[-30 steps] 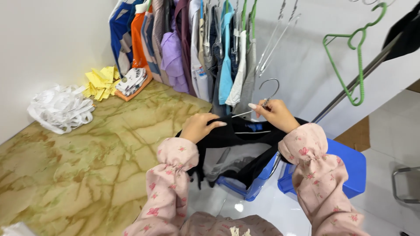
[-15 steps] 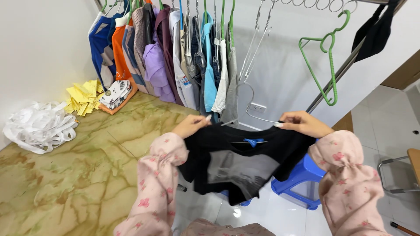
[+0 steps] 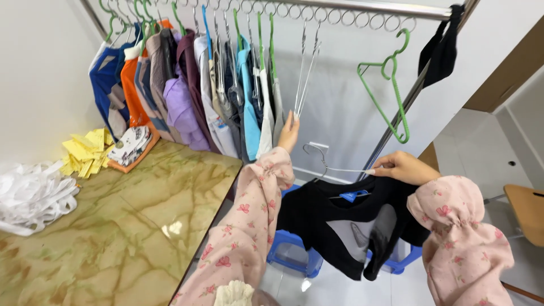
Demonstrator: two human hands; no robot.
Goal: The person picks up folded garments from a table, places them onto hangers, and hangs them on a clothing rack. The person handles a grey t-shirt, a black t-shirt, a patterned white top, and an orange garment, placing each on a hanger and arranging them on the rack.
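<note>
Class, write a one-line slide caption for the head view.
Right hand holds black top on a wire hanger; left hand reaches to the clothes rail.

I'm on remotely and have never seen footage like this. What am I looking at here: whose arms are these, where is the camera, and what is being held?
There is no machine here. The camera sits on a person's head and looks down and forward, so the two arms in pink flowered sleeves are that person's own.

The right hand holds a thin metal hanger with a black shirt on it. The left hand is raised to the clothes on the rail, touching the edge of the last hanging garment. An empty green hanger hangs further along, near a dark cloth at the rail's end.

On the left is a marbled counter with a white pile of cloth, yellow items and an orange tray. Blue plastic stools stand on the floor below the shirt.
</note>
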